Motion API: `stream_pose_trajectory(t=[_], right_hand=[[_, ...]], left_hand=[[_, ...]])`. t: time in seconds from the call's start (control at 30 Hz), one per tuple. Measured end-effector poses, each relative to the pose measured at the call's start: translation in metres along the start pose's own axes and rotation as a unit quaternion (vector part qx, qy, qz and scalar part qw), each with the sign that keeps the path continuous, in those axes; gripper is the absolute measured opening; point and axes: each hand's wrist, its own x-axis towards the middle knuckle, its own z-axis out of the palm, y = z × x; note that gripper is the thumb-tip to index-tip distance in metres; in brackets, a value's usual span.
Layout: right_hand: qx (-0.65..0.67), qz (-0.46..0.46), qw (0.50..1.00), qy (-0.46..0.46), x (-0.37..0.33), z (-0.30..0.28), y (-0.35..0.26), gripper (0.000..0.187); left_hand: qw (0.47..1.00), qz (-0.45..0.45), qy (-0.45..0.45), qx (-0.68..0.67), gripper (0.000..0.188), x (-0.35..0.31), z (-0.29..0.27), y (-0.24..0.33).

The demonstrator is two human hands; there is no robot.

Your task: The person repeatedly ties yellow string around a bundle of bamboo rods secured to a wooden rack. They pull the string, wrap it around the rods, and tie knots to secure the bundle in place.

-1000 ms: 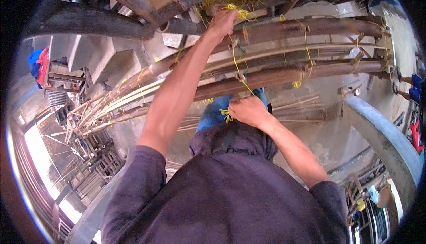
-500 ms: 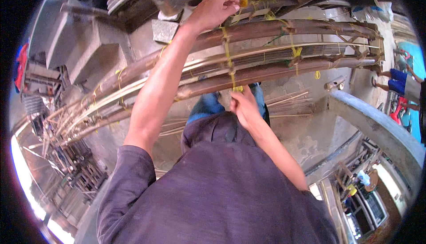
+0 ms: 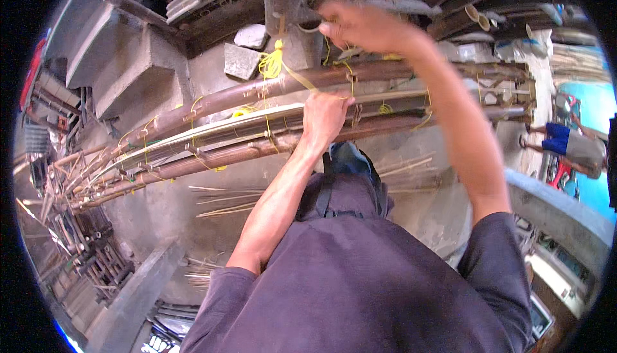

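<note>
A long frame of brown bamboo poles [image 3: 228, 102] crosses in front of me, with thin slats [image 3: 225, 122] laid lengthwise between its poles. Over the middle of it my left hand [image 3: 324, 118] is closed, knuckles up, on a flat yellow strip [image 3: 299, 79]. That strip runs back to a tied bunch of yellow cord [image 3: 272, 61] above the far pole. Beyond the far pole my right hand [image 3: 363, 28] is raised and smeared by motion. Thin yellow cord [image 3: 326, 52] hangs below it; whether its fingers hold any is unclear.
A grey post [image 3: 283, 0] rises behind the frame, near grey stone blocks [image 3: 242, 61]. Concrete steps [image 3: 138, 70] stand at the far left. Loose sticks [image 3: 231, 205] lie on the floor. At the right is a person in blue shorts [image 3: 558, 140] near a low concrete wall [image 3: 559, 202].
My left hand has come from beyond the far pole to the frame's middle. My right hand has swung from the near pole up past the far one. The view has shifted along the frame.
</note>
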Motion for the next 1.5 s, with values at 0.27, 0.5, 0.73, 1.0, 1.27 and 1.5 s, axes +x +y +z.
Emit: stream_pose_trajectory(t=[0.27, 0.5, 0.73, 1.0, 1.27, 1.5], right_hand=[[0.41, -0.104, 0.888, 0.178, -0.081, 0.115, 0.013, 0.02], [0.218, -0.062, 0.974, 0.012, -0.101, 0.267, 0.028, 0.018], [0.142, -0.158, 0.97, 0.12, -0.112, 0.259, 0.033, 0.017], [-0.108, -0.023, 0.926, 0.362, -0.106, 0.137, 0.054, 0.023], [0.618, 0.274, 0.723, 0.142, -0.182, 0.257, -0.104, 0.047], [0.316, 0.185, 0.928, 0.072, -0.067, 0.323, -0.096, 0.042]], left_hand=[[0.999, -0.024, 0.0, -0.04, 0.016, -0.017, 0.009, -0.012], [0.921, -0.137, -0.123, -0.343, 0.03, 0.059, -0.024, 0.036], [0.846, -0.291, -0.2, -0.399, 0.032, 0.14, 0.035, -0.068], [0.944, -0.121, -0.203, -0.229, 0.033, 0.134, -0.058, -0.1], [0.894, -0.11, -0.115, -0.419, 0.024, -0.031, -0.193, -0.167], [0.976, 0.056, -0.142, -0.157, 0.028, -0.049, -0.17, -0.12]])
